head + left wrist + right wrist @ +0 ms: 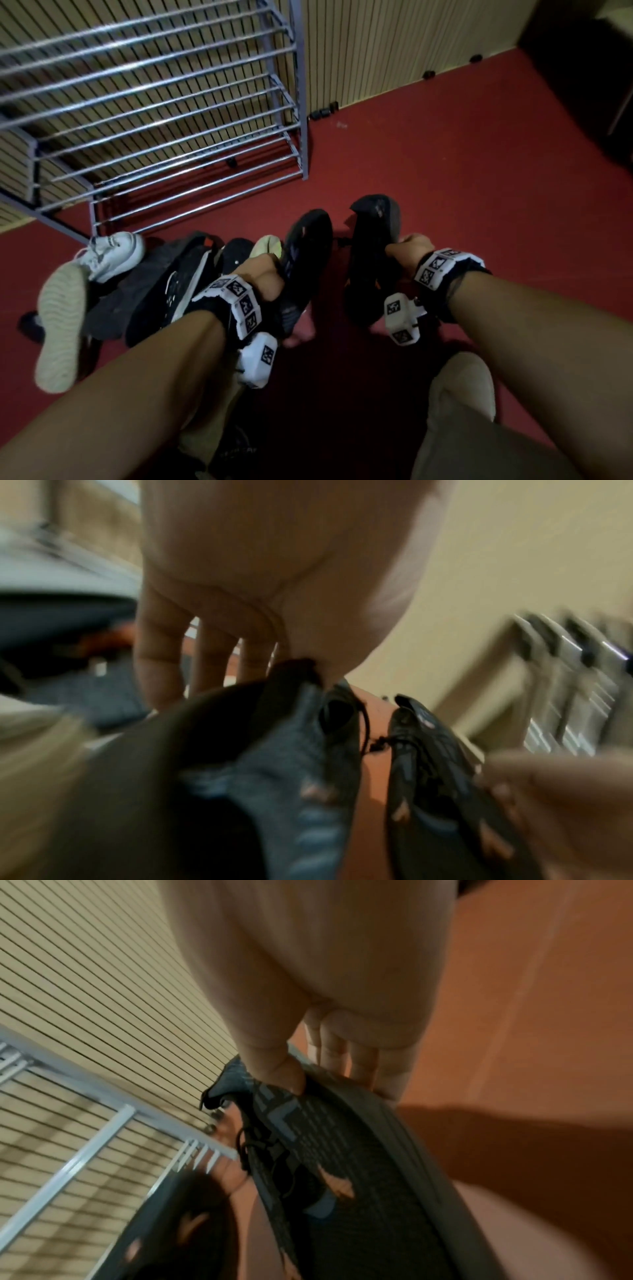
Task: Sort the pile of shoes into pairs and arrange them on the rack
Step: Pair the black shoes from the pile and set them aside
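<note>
- At your far left the pile of shoes (pixel 113 294) lies on the red floor (pixel 445 171): a white sneaker (pixel 113 255), a pale upturned sole (pixel 60 325), and dark shoes heaped against them, none yet paired.
- Up and behind the pile, the metal rack (pixel 164 113) stands against the slatted wall, and no shoe sits on any bar you can see.
- Your left hand (pixel 263 279) grips one dark shoe (pixel 303 263), fingers curled round its edge, just right of the pile.
- Your right hand (pixel 407 248) grips the matching dark shoe (pixel 371 253), thumb pinching the collar and fingers behind the heel, in the right wrist view.
- The two look alike: dark knit uppers, small orange marks, black laces, ribbed grey soles.
- You appear to be at the first pairing step; next, carry both to a shelf, set them side by side, toes the same way, soles across the bars so neither slips through.
</note>
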Demonstrator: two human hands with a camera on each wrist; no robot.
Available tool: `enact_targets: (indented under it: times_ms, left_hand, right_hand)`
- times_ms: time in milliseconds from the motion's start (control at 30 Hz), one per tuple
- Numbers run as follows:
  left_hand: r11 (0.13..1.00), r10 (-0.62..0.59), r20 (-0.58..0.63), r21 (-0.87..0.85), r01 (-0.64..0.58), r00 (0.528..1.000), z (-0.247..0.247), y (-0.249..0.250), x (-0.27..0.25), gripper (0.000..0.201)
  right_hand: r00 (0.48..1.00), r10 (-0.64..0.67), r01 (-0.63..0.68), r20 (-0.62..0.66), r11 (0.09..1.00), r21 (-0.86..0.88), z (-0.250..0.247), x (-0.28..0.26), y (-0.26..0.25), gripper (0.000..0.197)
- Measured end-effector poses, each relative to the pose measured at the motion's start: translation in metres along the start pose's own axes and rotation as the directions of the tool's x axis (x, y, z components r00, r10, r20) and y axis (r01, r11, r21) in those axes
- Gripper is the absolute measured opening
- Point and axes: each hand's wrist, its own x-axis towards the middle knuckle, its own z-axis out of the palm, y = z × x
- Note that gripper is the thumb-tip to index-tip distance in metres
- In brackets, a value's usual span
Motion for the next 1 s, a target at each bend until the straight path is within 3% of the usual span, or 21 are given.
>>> enact_targets:
  times_ms: [133, 200, 333, 567, 833, 1000]
  left_hand:
    - [0.921, -0.091, 0.02, -0.379, 0.092, 0.996, 0.006, 0.015, 0.027, 0.029]
    - [0.869, -0.123, 0.035, -0.478, 0.125, 0.992, 0.013, 0.026, 0.042, 0.033]
    - [0.773, -0.131, 0.086, -0.615, 0.156, 0.988, 0.032, 0.05, 0.063, 0.038]
    - [0.652, -0.157, 0.203, -0.714, 0.256, 0.967, 0.069, 0.084, 0.096, 0.04]
    - [0.682, -0.2, 0.204, -0.673, 0.286, 0.958, 0.097, 0.099, 0.123, 0.04]
    - [0.691, -0.195, 0.181, -0.672, 0.266, 0.964, 0.106, 0.101, 0.125, 0.041]
  right_hand:
    - [1.0, -0.021, 0.021, -0.002, 1.0, 0.017, -0.015, 0.027, -0.016, 0.013]
    - [0.999, -0.035, 0.035, -0.007, 0.999, 0.042, -0.019, 0.041, -0.016, 0.008]
    - [0.998, -0.059, 0.059, -0.004, 0.996, 0.065, -0.023, 0.069, -0.015, 0.021]
    - [0.997, -0.058, 0.061, -0.05, 0.996, 0.066, -0.018, 0.114, -0.002, 0.042]
    - [0.998, -0.001, 0.001, -0.058, 1.0, 0.007, 0.002, 0.146, 0.02, 0.03]
    - [1.0, 0.006, -0.007, 0.009, 0.998, 0.06, -0.002, 0.146, 0.03, 0.054]
